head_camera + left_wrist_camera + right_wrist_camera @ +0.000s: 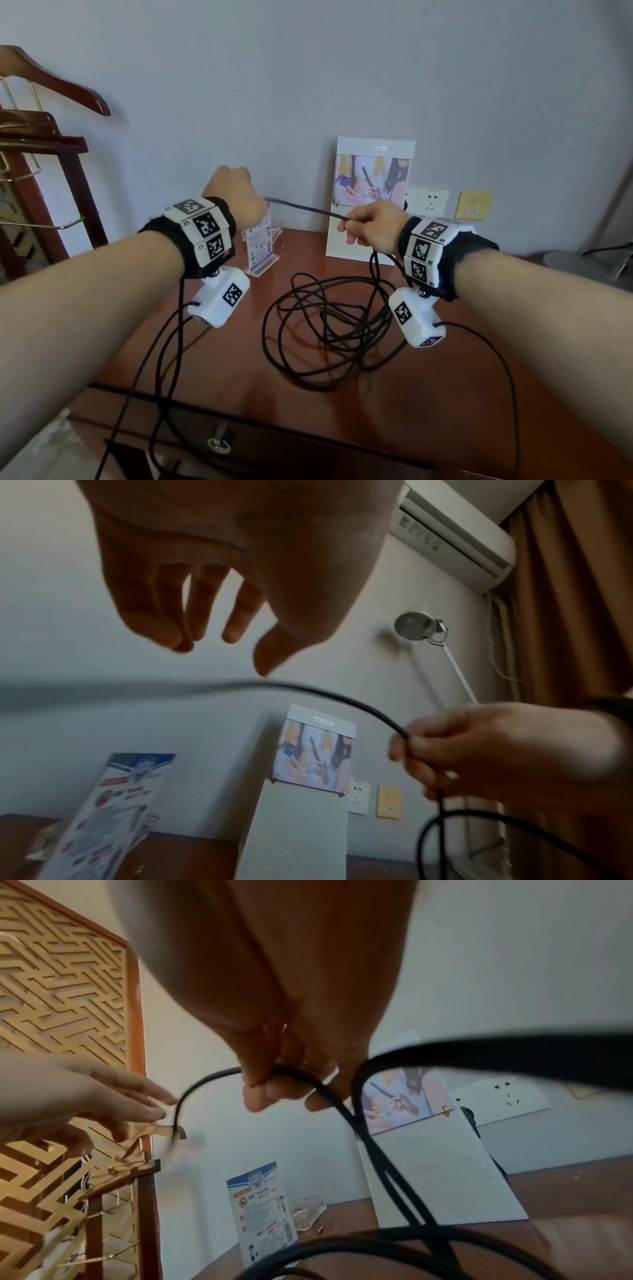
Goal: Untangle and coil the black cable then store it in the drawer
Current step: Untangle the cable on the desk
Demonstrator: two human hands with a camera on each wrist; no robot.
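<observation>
The black cable point(356, 337) lies in a loose tangle on the brown wooden table point(394, 394). My right hand point(346, 222) is raised above the tangle and pinches the cable point(301, 1074) between thumb and fingers point(260, 1093). A short free stretch point(308, 688) runs left from that pinch, blurred at its tip. My left hand point(222, 653) hovers just above that stretch with its fingers relaxed and holds nothing. The drawer front, with a metal knob point(219, 442), sits below the table's near edge.
A tall white card stand point(370, 198) with a photo leans at the wall. A small leaflet stand point(262, 246) and a glass ashtray point(278, 230) are at the back left. Wall sockets point(428, 202) are to the right. A wooden clothes stand point(41, 137) is at the far left.
</observation>
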